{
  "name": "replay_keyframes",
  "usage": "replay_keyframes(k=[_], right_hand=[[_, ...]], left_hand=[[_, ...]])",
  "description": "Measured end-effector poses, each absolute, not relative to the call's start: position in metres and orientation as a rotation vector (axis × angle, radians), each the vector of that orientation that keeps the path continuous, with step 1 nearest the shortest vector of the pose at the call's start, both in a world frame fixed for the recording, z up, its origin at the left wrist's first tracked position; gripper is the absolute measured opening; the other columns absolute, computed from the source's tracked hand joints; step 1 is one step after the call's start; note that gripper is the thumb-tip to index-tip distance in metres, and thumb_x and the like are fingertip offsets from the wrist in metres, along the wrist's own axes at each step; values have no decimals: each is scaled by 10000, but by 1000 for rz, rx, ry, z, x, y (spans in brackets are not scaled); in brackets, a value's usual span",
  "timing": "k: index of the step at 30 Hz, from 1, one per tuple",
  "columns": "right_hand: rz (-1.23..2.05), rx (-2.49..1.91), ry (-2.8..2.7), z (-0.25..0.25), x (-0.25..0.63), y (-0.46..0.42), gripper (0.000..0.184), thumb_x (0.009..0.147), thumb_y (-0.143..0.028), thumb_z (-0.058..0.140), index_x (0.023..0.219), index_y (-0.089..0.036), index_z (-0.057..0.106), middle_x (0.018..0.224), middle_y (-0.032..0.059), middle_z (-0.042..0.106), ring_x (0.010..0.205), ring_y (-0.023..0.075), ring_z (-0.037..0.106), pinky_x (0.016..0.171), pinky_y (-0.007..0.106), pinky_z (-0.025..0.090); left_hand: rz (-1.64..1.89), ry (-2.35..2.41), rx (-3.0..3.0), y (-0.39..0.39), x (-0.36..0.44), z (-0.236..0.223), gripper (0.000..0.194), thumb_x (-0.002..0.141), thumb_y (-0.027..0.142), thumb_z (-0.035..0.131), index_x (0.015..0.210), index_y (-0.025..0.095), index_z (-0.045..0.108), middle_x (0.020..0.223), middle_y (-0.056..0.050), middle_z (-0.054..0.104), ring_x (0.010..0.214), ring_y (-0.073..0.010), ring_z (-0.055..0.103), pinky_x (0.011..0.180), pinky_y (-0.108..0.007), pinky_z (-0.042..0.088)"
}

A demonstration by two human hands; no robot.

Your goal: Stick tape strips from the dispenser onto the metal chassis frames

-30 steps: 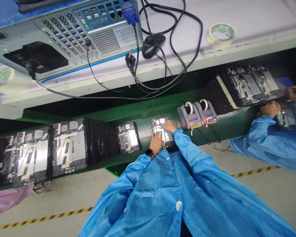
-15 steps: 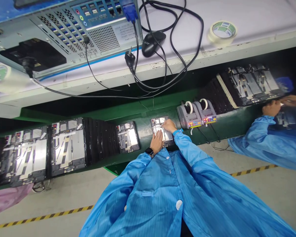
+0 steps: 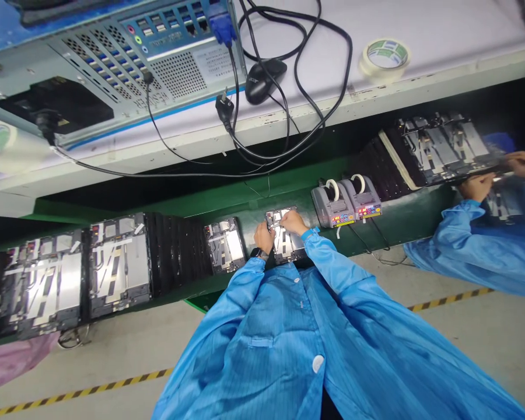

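An opened tablet (image 3: 287, 245) with bare metal plates and dark strips lies in front of me on the green bench. My left hand (image 3: 265, 237), a dark watch at its wrist, is closed around the tablet's left edge with curled fingers. Over the upper part of the same tablet, my right hand (image 3: 293, 223) is closed in a pinch; whatever is between its fingertips is too small to make out. Just left of my hands lies another opened tablet (image 3: 226, 245). Two grey tape dispensers (image 3: 345, 201) with lit red displays stand to the right.
Rows of tablets (image 3: 120, 259) stand at left, with more tablets (image 3: 446, 146) at right. A co-worker's hands (image 3: 476, 188) work at the far right. Above the bench, a white shelf (image 3: 166, 153) holds a computer case (image 3: 179, 79), a mouse (image 3: 265, 80), cables and a tape roll (image 3: 385, 55).
My left hand has moved from lying flat on the tablet to its left edge, fingers now curled. The right hand has shifted slightly left across the tablet's upper part.
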State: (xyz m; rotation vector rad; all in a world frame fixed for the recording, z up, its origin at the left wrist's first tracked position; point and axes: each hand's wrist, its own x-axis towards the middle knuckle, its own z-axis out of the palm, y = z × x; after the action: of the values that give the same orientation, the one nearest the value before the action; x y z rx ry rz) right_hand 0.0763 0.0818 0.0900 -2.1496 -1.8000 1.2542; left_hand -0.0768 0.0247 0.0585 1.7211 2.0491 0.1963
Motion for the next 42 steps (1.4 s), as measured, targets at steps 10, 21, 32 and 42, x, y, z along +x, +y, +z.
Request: replay_keyframes(k=[10, 21, 32, 42], right_hand=[[1292, -2239, -1757, 83, 87, 75, 125, 852, -259, 729, 901, -179, 812, 933, 84, 799, 867, 197, 734, 702, 219, 468], [1250, -2220, -1861, 75, 103, 71, 135, 915, -285, 697, 919, -195, 798, 1017, 102, 802, 991, 214, 738, 792, 224, 478], [1146, -2266, -1907, 78, 99, 65, 150, 923, -257, 665, 975, -187, 787, 1072, 126, 798, 1066, 234, 727, 877, 238, 477], [1059, -2297, -2028, 85, 90, 62, 217, 979, -264, 591, 1019, -166, 781, 1112, 165, 784, 1151, 267, 697, 1019, 324, 427]], left_hand=[[171, 2109, 1552, 38, -63, 61, 339, 897, 161, 576, 1235, 164, 604, 1181, -171, 703, 1085, -302, 702, 908, -388, 523], [207, 1422, 2338, -41, -59, 49, 566, 984, 251, 463, 1532, 112, 436, 1620, -191, 437, 1533, -306, 378, 1255, -503, 333], [-18, 1410, 2426, -54, -50, 43, 658, 1009, 338, 442, 1612, 95, 342, 1714, -201, 273, 1612, -323, 221, 1305, -544, 203], [36, 1391, 2353, -55, -49, 48, 672, 982, 280, 462, 1615, 92, 338, 1714, -210, 264, 1619, -328, 194, 1304, -584, 193]])
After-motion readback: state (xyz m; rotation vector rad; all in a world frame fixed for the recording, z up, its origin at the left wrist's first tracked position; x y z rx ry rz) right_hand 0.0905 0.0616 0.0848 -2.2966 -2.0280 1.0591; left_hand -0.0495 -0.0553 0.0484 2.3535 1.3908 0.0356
